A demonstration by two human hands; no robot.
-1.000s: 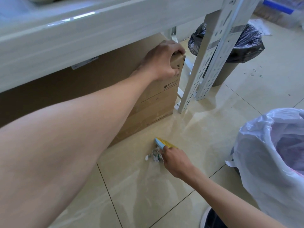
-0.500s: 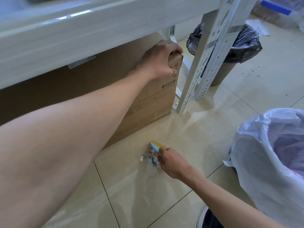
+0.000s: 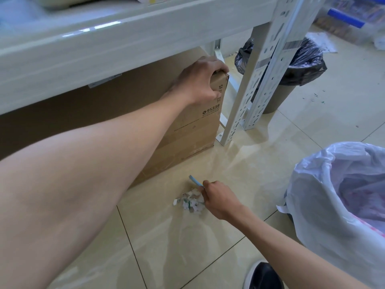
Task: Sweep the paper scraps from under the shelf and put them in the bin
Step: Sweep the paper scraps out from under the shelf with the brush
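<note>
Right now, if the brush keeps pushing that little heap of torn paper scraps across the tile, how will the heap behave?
The loose heap of white and green paper scraps looks very light, so it probably slides easily. The glossy beige floor tile gives little grip. Being separate bits, some may scatter past the small blue brush in the right hand.

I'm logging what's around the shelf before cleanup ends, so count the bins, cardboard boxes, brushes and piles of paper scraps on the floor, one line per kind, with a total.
Bins: 2, the brown bin with a black liner and the bin with a white plastic liner
Brown cardboard boxes: 1
Small blue hand brushes: 1
Piles of white paper scraps: 1
Total: 5
</note>
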